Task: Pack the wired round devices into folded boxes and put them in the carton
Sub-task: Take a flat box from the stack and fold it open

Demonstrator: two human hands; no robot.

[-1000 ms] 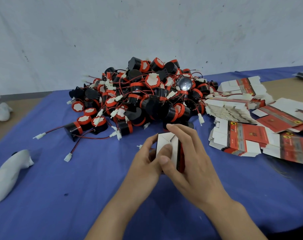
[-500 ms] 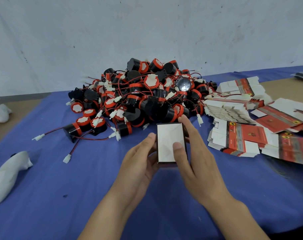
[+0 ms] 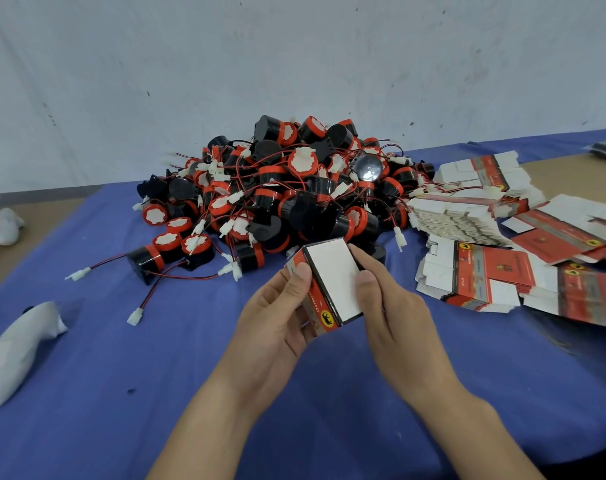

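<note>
Both my hands hold one small folded box [image 3: 332, 278] above the blue cloth, its white face up and a red printed side turned left. My left hand [image 3: 277, 317] grips its left side with the thumb on the red edge. My right hand [image 3: 388, 306] grips the right side, thumb pressed on the white face. Just behind the box lies a big heap of black and red round devices [image 3: 287, 192] with red wires and white plugs. No carton is in view.
Stacks of flat unfolded box blanks [image 3: 474, 271] spread over the right of the blue cloth [image 3: 156, 375]. A white wrapped object [image 3: 17, 348] lies at the left edge, another white bundle [image 3: 3, 223] sits further back left. A pale wall rises behind the table.
The box has tilted and turned in my hands, so its red printed side now shows on the left. Earlier the end flaps were being pressed shut; now the white face is flat and closed.
</note>
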